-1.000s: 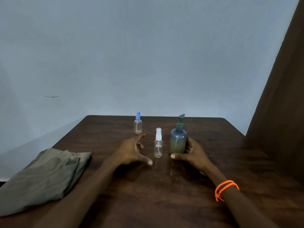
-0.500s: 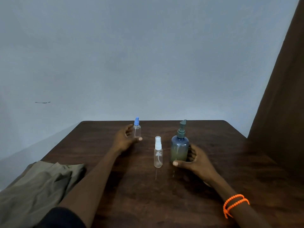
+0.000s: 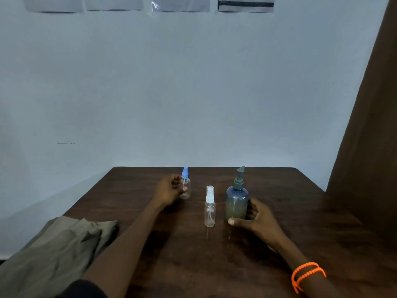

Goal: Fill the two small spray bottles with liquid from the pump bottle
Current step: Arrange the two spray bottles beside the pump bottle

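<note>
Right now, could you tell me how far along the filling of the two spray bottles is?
Nothing looks filled: both caps are on, and the white-capped spray bottle looks clear and empty. In hand: the left hand grips the blue-capped spray bottle, and the right hand wraps the pump bottle. Uncapping and filling both remain.

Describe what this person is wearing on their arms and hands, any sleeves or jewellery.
Both forearms and hands are bare: no gloves, no rings visible. The right wrist carries an orange beaded bracelet, looped twice. A dark sleeve edge shows on the left upper arm at the bottom of the frame.
</note>
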The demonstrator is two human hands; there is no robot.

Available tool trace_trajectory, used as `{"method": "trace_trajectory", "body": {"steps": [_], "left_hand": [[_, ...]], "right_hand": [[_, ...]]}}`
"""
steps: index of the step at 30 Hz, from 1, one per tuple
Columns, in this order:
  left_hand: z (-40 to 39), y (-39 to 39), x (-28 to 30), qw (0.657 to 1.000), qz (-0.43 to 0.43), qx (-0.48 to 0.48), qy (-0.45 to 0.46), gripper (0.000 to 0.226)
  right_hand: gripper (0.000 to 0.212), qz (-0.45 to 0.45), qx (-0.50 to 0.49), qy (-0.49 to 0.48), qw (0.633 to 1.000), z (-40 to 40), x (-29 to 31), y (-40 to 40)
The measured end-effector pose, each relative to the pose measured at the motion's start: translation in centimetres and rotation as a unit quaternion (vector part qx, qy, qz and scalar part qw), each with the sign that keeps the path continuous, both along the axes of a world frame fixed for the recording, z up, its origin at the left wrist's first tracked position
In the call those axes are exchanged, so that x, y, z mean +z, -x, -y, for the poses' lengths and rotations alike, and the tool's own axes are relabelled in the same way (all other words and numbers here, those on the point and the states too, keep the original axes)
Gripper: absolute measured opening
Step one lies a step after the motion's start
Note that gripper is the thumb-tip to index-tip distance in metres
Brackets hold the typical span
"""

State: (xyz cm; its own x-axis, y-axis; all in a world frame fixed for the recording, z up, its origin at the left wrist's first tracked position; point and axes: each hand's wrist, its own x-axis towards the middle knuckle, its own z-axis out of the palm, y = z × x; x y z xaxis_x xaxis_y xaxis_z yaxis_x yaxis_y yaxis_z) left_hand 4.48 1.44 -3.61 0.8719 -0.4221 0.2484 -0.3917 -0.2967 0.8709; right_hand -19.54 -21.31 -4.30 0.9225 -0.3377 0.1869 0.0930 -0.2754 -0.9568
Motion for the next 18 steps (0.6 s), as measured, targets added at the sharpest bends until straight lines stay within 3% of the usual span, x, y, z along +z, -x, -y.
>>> {"method": "trace_trajectory", "body": {"steps": [9,18], "left_hand": [[-4.3,7.4,-0.6,0.998,0.064,-0.008,-0.015,0.035],[-5.6,9.1,-0.5,0.999,0.03,0.017,-0.02,0.038]], "right_hand": [[0.073,0.004,-0.011,0.008,1.0,-0.3,-0.1,0.3],[0.074,0.006,-0.011,0.011,1.0,-0.5,-0.3,0.5]]}}
